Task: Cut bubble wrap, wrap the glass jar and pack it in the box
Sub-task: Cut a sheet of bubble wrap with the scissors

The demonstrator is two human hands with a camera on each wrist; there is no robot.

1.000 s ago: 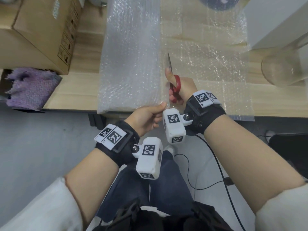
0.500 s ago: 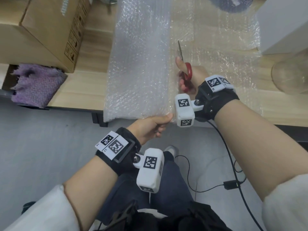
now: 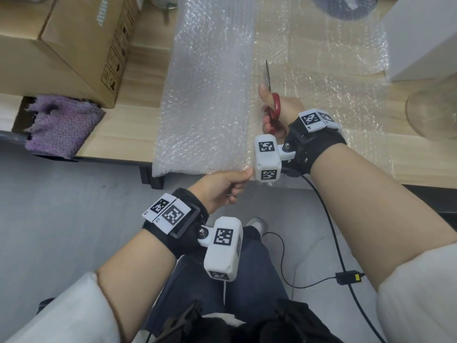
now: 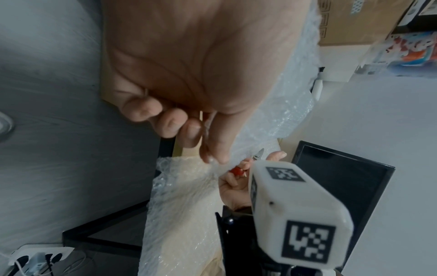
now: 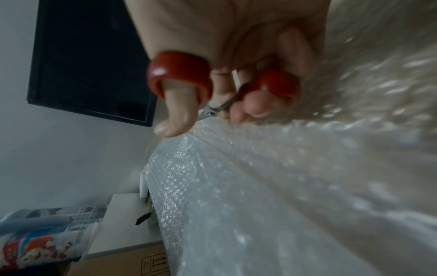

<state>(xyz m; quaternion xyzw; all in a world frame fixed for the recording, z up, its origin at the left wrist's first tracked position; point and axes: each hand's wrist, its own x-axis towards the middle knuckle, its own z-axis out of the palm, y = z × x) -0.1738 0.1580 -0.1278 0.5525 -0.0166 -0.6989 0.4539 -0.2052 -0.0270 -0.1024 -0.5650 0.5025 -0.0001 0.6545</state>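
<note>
Clear bubble wrap sheet (image 3: pixel 309 78) lies across the wooden desk's front edge, left hand (image 3: pixel 222 185) pinching its near edge, right hand (image 3: pixel 279 112) gripping red-handled scissors (image 3: pixel 272 95), so I'd keep it taut and cut straight.

- Head view looks steeply down from above onto the table edge (image 3: pixel 118 144) and both forearms.
- Left wrist view sits close behind the left hand (image 4: pixel 189 74), facing along its fingers.
- Right wrist view sits close behind the right hand (image 5: pixel 236 37).
- All three share the bubble wrap (image 3: pixel 207 95) and scissors (image 3: pixel 273 105).

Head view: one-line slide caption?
Right hand runs red-handled scissors along clear bubble wrap; left hand pinches its near edge.
</note>
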